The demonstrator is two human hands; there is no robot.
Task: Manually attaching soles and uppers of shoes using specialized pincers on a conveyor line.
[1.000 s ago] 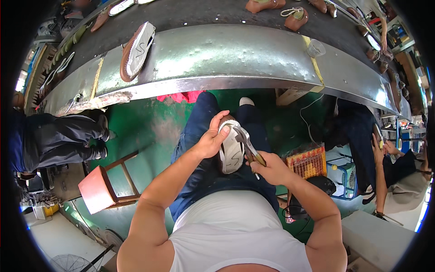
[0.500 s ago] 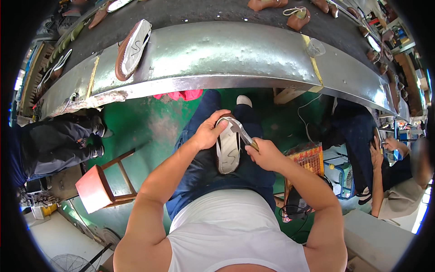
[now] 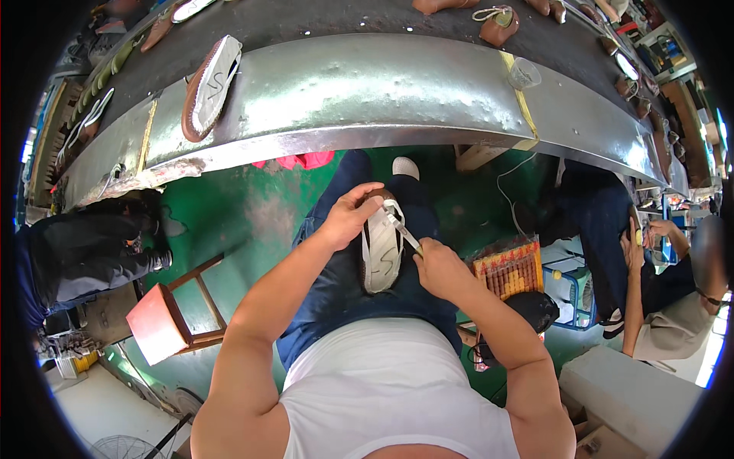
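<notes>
Across my lap lies a shoe (image 3: 380, 264), its underside up: pale sole, dark pen stroke, brown leather showing at the far end. My left hand (image 3: 350, 218) is closed around that far end, thumb pressing on the sole. In my closed right hand (image 3: 443, 269) is a slim metal tool that looks like pincers (image 3: 406, 232). Its head meets the shoe's right edge close to my left thumb; the grip is mostly hidden by my fingers. Another brown shoe with a pale sole (image 3: 212, 90) leans on the metal-edged bench ahead.
The metal bench edge (image 3: 329, 92) curves across in front, bearing a clear cup (image 3: 524, 73) and brown shoes (image 3: 499, 26) farther back. A red-seated stool (image 3: 159, 324) stands left, a beaded seat mat (image 3: 511, 271) right. Other people sit at both sides, one with hands (image 3: 633, 256) raised.
The pincers have turned in my right hand and now look narrower, with the head slightly lower along the shoe's edge. My left hand keeps its hold. The whole view has shifted slightly.
</notes>
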